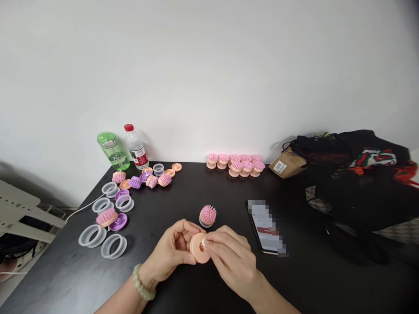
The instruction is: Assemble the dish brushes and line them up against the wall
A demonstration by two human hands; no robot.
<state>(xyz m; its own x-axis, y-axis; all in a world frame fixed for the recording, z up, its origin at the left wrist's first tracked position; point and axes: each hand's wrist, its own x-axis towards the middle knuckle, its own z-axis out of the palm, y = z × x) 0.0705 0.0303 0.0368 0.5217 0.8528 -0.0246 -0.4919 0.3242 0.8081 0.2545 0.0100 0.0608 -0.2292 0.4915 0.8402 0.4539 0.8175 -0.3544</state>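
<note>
My left hand (pixel 175 248) grips the edge of a round peach plastic cap (pixel 197 252), tilted so that its face with a central hole shows. At that hole, the fingertips of my right hand (pixel 231 257) pinch a small white piece (pixel 203 242), mostly covered by the fingers; its kind is not clear. Just beyond both hands, a pink bristled brush head (pixel 208 215) rests on a translucent ring on the black table (pixel 183 200). I cannot tell whether the white piece sits inside the hole or only touches it.
Translucent rings (pixel 114 246), purple caps (pixel 118 222) and brush heads (pixel 106 216) lie scattered at the left. Behind them stand a green bottle (pixel 114 152) and a red-capped bottle (pixel 136 150). Several pink brushes (pixel 244 165) line the wall. A phone (pixel 266 229) and black bag (pixel 343 161) are right.
</note>
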